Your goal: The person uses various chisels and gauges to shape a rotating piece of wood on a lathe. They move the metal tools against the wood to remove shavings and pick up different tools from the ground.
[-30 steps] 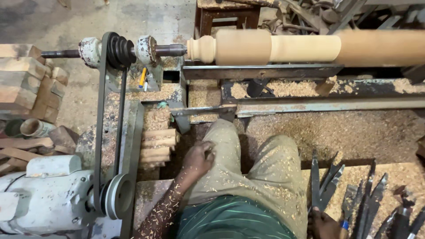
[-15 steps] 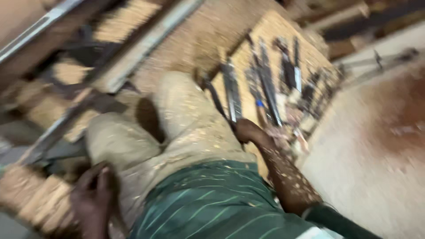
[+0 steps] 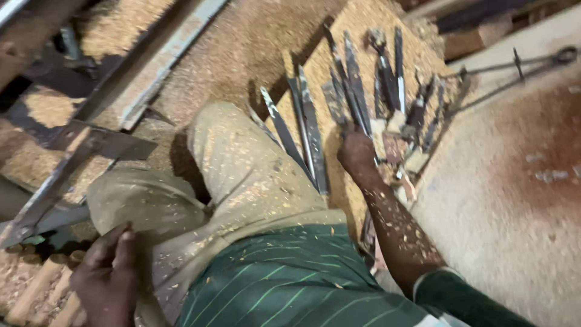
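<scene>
down on the sawdust floor beside the lathe frame (image 3: 151, 72), the view has swung away from the wooden spindle that filled the top of the picture a second ago; that piece is now out of sight. right hand (image 3: 357, 151) sat low at the near end of the tool row then, and half a second ago it was moving up the board; now it lies on the chisels (image 3: 348, 100), fingers curled down over the handles of one or two of them, which one i cannot tell. my reading: the turning is paused and a cutting tool is being picked out.

left hand (image 3: 106, 278) has slid off the knee to the outer thigh, fingers spread and loose, holding nothing, just beside a stack of short wooden pegs (image 3: 42, 297).

count: roughly a dozen long steel tools on the board (image 3: 375, 36), three of them set apart near the trouser leg (image 3: 242, 169); blur blocks an exact number. one long-legged caliper (image 3: 514, 66) lies apart on the bare floor at right. two hands, one person, green striped shirt (image 3: 290, 278).
</scene>
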